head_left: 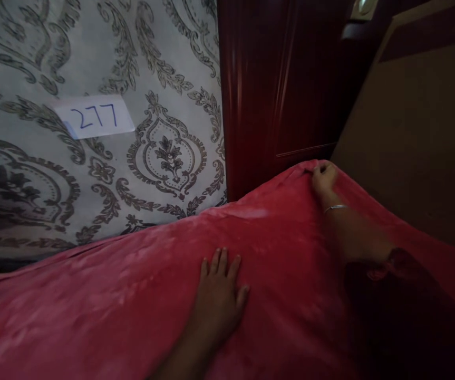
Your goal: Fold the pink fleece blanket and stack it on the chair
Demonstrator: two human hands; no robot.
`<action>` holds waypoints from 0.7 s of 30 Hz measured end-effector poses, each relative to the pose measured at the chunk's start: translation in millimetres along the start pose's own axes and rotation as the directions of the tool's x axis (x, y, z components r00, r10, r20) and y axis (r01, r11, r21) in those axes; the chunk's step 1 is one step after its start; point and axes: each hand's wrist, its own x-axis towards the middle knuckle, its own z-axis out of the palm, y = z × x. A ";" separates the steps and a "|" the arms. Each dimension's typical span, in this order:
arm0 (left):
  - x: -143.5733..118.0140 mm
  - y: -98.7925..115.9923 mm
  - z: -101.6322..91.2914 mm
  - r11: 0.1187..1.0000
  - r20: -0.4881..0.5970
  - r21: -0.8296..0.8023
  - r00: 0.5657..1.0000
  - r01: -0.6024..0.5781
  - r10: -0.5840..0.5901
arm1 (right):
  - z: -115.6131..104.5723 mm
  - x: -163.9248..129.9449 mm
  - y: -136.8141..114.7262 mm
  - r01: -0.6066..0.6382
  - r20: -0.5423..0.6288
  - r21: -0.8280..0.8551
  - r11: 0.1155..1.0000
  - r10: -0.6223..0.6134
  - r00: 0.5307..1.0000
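Observation:
A red, plush-looking bed cover (274, 253) spreads across the lower part of the view, with soft wrinkles on the left. My left hand (219, 293) lies flat on it near the middle, fingers spread and pointing away from me. Farther off to the right, my right hand (324, 178) pinches the cover at its far corner, where the fabric is drawn up into a small peak. A thin bracelet (335, 207) circles my right wrist, and a dark sleeve covers the forearm.
Patterned grey wallpaper (167, 153) rises behind the cover, with a paper marked 277 (96, 117) on it. A dark red wooden panel (259, 95) stands beyond the far corner. On the right leans a large brown board (420, 116), close to my right arm.

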 end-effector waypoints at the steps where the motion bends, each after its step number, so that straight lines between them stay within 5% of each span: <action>1: 0.0 0.0 -0.1 1.000 0.002 -0.002 1.000 0.003 -0.002 | 1.2 -2.0 5.1 -0.009 0.006 -0.027 1.000 0.009 1.000; 7: 0.1 -3.7 3.7 1.000 0.006 -0.001 1.000 0.003 -0.003 | 4.7 -24.5 32.9 -0.032 0.189 -0.190 0.981 0.069 0.980; 12: 0.9 -6.3 5.8 0.999 -0.040 -0.033 0.999 0.014 -0.015 | 10.2 -46.1 16.0 0.185 0.253 -0.240 0.953 -0.122 0.960; 14: 2.4 -6.1 3.8 0.998 -0.047 -0.028 0.997 0.052 -0.053 | 18.1 -57.0 2.2 0.333 0.387 -0.201 0.921 -0.238 0.891; 18: 5.1 -5.0 0.1 0.995 -0.059 -0.007 0.993 0.101 -0.101 | 37.6 -78.4 -12.5 0.515 0.684 -0.090 0.853 -0.323 0.654; 21: 5.2 -4.1 -0.2 0.995 -0.041 -0.007 0.994 0.104 -0.104 | 43.8 -83.1 -11.0 0.550 0.763 -0.106 0.828 -0.288 0.579</action>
